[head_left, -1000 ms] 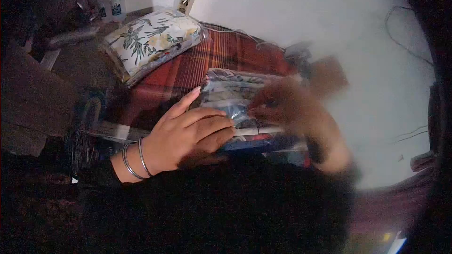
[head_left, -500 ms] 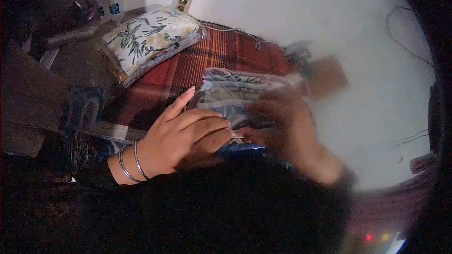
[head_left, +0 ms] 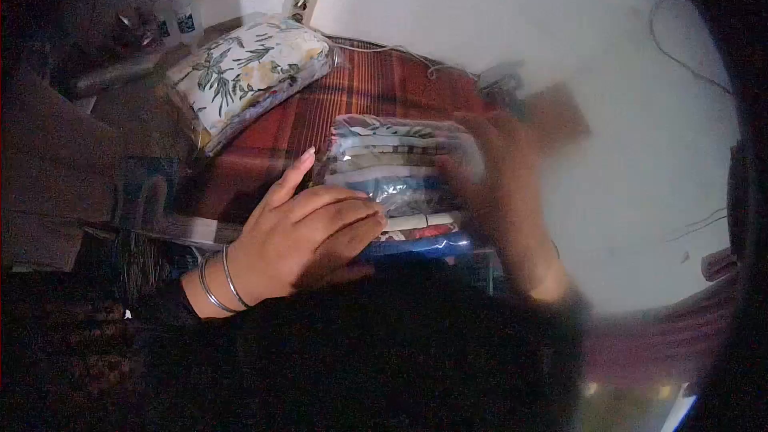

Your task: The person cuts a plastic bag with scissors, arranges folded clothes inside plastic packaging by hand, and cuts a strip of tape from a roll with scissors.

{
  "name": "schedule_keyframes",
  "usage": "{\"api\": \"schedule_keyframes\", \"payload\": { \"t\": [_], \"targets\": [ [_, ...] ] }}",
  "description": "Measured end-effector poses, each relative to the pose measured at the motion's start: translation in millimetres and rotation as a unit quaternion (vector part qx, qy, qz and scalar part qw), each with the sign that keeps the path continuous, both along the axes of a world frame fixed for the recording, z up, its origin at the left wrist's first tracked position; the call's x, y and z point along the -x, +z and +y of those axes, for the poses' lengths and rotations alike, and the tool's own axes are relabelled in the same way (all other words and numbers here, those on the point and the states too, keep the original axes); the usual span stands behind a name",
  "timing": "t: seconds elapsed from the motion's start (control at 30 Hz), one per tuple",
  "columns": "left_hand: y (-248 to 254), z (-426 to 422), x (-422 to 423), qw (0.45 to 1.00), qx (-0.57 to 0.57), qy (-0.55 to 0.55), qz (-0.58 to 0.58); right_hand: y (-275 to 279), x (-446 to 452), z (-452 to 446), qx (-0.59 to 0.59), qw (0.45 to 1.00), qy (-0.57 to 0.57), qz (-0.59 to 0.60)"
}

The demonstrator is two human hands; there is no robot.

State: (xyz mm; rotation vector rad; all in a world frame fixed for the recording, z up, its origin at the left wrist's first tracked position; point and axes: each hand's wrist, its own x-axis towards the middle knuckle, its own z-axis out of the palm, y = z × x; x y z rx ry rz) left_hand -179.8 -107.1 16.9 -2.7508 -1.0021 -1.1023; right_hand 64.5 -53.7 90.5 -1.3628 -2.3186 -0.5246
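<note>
A clear plastic bag (head_left: 392, 160) holds several folded cloths stacked in layers, among them grey, white, red and blue ones. It lies on a red plaid cloth (head_left: 368, 80). On the bag's left side rests my left hand (head_left: 308, 224), its index finger stretched out and the other fingers bent over the plastic, pressing or gripping it. Two metal bangles circle that wrist. Over the bag's right side is my right hand (head_left: 500, 184), smeared by motion, so its fingers are not clear.
A clear pack with floral cloth (head_left: 256, 68) lies at the upper left. Behind it are a power socket (head_left: 301, 2) with a cable and two small bottles (head_left: 186, 18). A blurred brown object (head_left: 560, 120) is at the right, against the pale wall.
My right hand has moved up from the bag's lower middle to its right side, uncovering more of the layers. My left hand stays on the bag's left side. The view has shifted slightly.
</note>
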Motion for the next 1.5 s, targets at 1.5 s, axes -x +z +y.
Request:
{"api": "schedule_keyframes", "payload": {
  "t": [1.5],
  "targets": [
    [36, -26, -175, 0.839, 0.049, 0.401, 0.364, -334, -614, 187, 0.309, 0.821, -0.471, 0.092]
  ]
}}
